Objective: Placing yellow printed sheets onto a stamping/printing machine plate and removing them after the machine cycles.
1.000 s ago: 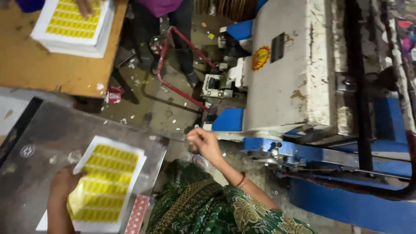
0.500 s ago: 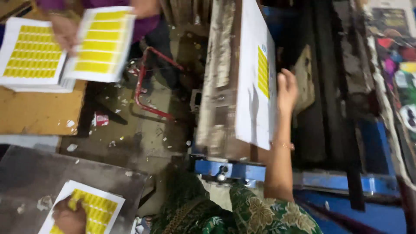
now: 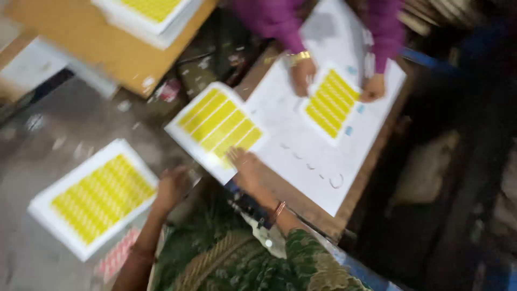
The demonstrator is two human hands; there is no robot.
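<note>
Right hand: the right hand (image 3: 245,167) is laid on the near edge of a loose sheet of yellow labels (image 3: 216,127), fingers spread; whether it is pinched or only pressed cannot be told through the blur.
Left hand: the left hand (image 3: 171,186) is curled beside the stack of yellow label sheets (image 3: 94,196); its grip cannot be told, and nothing is seen held in it.
Sheet position: the loose sheet is lifted at a tilt between the stack and the white board (image 3: 318,140), overlapping the board's near corner.
Co-worker: another small sheet (image 3: 331,102) is held down on the board by two hands in purple sleeves (image 3: 280,27).
Further stack: a second pile (image 3: 151,16) is set on the brown table (image 3: 81,48).
Risk: a sheet held by one edge could be bent or let slip toward the littered floor (image 3: 64,134); it could also be knocked against the co-worker's sheet.
</note>
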